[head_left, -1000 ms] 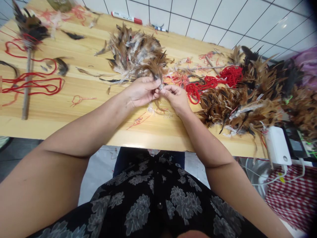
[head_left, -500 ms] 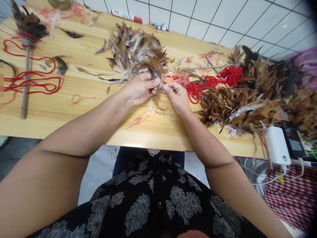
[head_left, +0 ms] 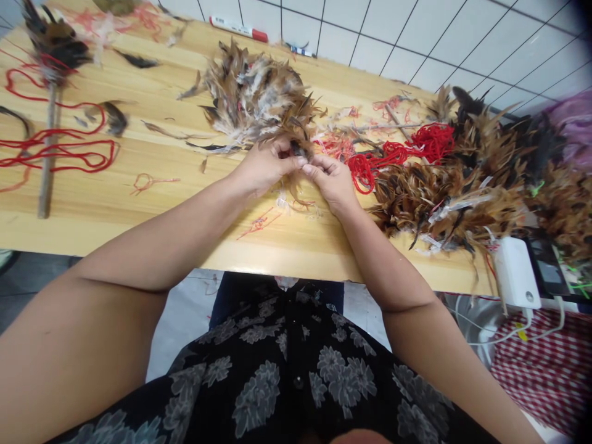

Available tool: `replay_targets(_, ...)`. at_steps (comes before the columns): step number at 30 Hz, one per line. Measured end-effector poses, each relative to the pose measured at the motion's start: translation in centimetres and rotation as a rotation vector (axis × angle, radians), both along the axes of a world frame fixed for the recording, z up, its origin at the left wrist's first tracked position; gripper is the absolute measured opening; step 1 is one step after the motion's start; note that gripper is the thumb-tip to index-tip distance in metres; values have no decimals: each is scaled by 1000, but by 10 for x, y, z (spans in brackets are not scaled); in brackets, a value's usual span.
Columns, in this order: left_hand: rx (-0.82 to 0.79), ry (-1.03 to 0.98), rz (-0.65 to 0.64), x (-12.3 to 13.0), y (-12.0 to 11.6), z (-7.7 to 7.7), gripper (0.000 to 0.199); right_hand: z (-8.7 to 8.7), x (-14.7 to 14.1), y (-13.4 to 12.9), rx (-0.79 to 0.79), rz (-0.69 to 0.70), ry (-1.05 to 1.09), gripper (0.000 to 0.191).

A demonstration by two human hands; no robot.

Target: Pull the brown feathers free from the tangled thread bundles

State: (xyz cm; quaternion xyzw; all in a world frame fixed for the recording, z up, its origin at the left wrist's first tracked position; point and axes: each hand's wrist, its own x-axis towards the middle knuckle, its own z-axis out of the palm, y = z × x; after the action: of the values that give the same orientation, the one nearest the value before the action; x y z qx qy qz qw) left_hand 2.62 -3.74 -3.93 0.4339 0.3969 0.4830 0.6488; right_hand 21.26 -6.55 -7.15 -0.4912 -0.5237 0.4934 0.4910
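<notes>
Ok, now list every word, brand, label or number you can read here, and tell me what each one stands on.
No text can be read for certain.
Red-capped marker: dark print on its white barrel, too small to read.
Blue-and-white marker: markings, too small and blurred.
White charger-like block: a round grey mark near one end, no legible lettering.
Yellow tag by the white cables: nothing legible.

Your two hands (head_left: 296, 174) meet at the near edge of the brown feather bundle (head_left: 263, 98), with fingertips closed on small feathers. On the desk (head_left: 185, 216), the red cord (head_left: 393, 151) lies between this bundle and the darker feather pile (head_left: 444, 197) at right.
</notes>
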Motion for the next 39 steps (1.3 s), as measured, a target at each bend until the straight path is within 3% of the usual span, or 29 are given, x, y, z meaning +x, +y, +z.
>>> replay_targets(5, -41, -51, -102, 1, -5, 7, 39, -1, 0, 2, 26, 19, 10, 69)
replay_targets(13, 28, 1, -161, -1, -10, 15, 35, 5, 0, -2, -7, 18, -2, 65)
replay_targets(22, -29, -22, -148, -4, -4, 4, 40, 9, -4, -3, -2, 97, 26, 63)
replay_targets(31, -232, -163, -114, -7, 0, 20, 46, 8, 0, -4, 13, 63, 46, 68)
replay_targets(39, -205, -112, -123, -3, -5, 18, 45, 10, -3, -6, 9, 51, 19, 65)
